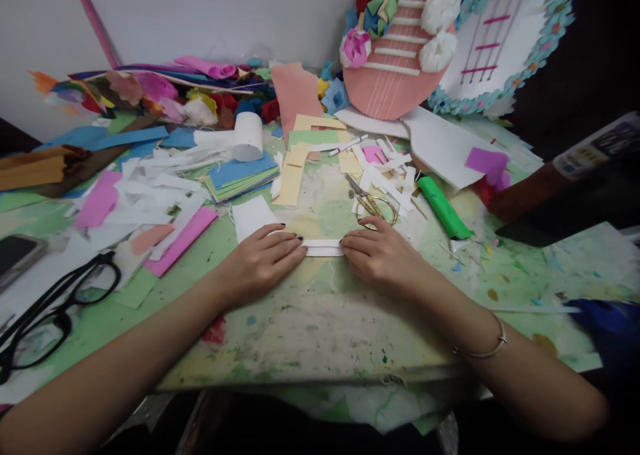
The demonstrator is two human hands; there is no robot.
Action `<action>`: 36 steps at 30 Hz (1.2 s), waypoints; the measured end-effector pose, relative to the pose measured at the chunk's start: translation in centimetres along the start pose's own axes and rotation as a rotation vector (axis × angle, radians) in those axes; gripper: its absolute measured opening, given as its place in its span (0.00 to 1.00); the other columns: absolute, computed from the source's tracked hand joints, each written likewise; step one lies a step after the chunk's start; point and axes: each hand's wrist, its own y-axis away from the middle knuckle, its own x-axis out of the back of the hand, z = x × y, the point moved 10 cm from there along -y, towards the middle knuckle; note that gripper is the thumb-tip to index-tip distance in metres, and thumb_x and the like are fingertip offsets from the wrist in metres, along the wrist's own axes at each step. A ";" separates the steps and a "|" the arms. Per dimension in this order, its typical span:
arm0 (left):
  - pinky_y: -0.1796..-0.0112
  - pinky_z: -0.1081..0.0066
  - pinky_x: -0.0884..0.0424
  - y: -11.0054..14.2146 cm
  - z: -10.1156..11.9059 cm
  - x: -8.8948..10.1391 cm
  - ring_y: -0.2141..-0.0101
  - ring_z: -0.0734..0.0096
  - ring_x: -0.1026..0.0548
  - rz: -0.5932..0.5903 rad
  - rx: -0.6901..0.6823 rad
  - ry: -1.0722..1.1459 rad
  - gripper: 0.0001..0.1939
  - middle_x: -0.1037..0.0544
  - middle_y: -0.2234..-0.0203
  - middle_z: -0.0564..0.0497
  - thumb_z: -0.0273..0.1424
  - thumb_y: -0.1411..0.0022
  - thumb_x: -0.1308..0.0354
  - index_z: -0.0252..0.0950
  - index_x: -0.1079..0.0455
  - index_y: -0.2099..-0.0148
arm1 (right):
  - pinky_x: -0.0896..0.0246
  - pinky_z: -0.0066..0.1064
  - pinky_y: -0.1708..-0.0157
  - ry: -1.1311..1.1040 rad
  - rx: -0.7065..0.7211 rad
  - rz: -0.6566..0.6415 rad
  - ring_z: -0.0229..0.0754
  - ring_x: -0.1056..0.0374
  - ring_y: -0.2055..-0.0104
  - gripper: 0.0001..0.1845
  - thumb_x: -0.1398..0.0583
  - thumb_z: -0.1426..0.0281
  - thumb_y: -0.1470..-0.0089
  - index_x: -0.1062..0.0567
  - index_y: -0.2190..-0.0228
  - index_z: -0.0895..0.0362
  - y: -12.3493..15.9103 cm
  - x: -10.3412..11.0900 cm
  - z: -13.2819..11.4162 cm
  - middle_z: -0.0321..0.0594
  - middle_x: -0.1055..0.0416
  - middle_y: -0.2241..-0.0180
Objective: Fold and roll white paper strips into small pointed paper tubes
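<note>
A narrow, folded strip of white paper [324, 247] lies on the table in front of me. My left hand [265, 260] presses its left end, fingers held together and the thumb hidden. At the other end, my right hand [383, 253] has its fingers curled over the paper. Only the middle of the strip shows between the two hands. Just beyond my right hand rest gold-handled scissors [373, 203]. A white sheet [253, 216] sits behind my left fingers, and a stack of coloured paper [243, 177] is further back.
Paper scraps [160, 188] and black glasses [60, 308] cover the left side. Behind stand a white roll [248, 137] and a pink guitar-shaped craft [395, 91]. A green wrapped tube [443, 207] and a dark box [575, 175] are at right. The table's front edge is near me.
</note>
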 end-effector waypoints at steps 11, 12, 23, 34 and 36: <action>0.57 0.61 0.27 -0.8 -2.2 0.0 0.59 0.64 0.25 0.123 0.251 0.271 0.07 0.21 0.63 0.43 0.24 0.36 0.45 0.33 0.26 0.57 | 0.44 0.40 0.56 -0.171 -0.161 0.026 0.47 0.32 0.60 0.09 0.46 0.77 0.46 0.26 0.67 0.59 -0.3 0.4 1.8 0.46 0.25 0.67; 0.57 0.62 0.27 -0.6 -2.7 0.0 0.59 0.64 0.25 0.143 0.290 0.327 0.07 0.21 0.63 0.43 0.24 0.36 0.44 0.34 0.26 0.58 | 0.45 0.41 0.55 -0.177 -0.162 0.018 0.47 0.33 0.59 0.08 0.45 0.77 0.46 0.26 0.67 0.59 -0.3 0.3 1.8 0.46 0.25 0.66; 0.58 0.63 0.26 0.3 -5.7 -1.1 0.61 0.67 0.24 0.124 0.514 0.568 0.04 0.20 0.65 0.47 0.28 0.39 0.39 0.37 0.24 0.65 | 0.43 0.39 0.59 -0.382 -0.217 0.061 0.45 0.35 0.59 0.12 0.44 0.77 0.44 0.24 0.60 0.57 0.0 0.0 3.3 0.43 0.25 0.64; 0.59 0.63 0.27 0.7 -5.9 -0.7 0.61 0.67 0.25 0.132 0.528 0.567 0.04 0.20 0.67 0.48 0.29 0.38 0.39 0.38 0.23 0.64 | 0.41 0.39 0.61 -0.451 -0.285 0.041 0.45 0.36 0.62 0.09 0.43 0.74 0.43 0.21 0.66 0.56 0.1 -0.1 3.9 0.43 0.26 0.68; 0.59 0.63 0.27 0.8 -6.4 -1.1 0.62 0.67 0.25 0.114 0.575 0.604 0.04 0.21 0.67 0.49 0.30 0.39 0.39 0.38 0.23 0.65 | 0.41 0.38 0.61 -0.462 -0.349 0.024 0.44 0.35 0.62 0.08 0.42 0.73 0.43 0.22 0.67 0.56 0.1 -0.5 4.4 0.42 0.27 0.69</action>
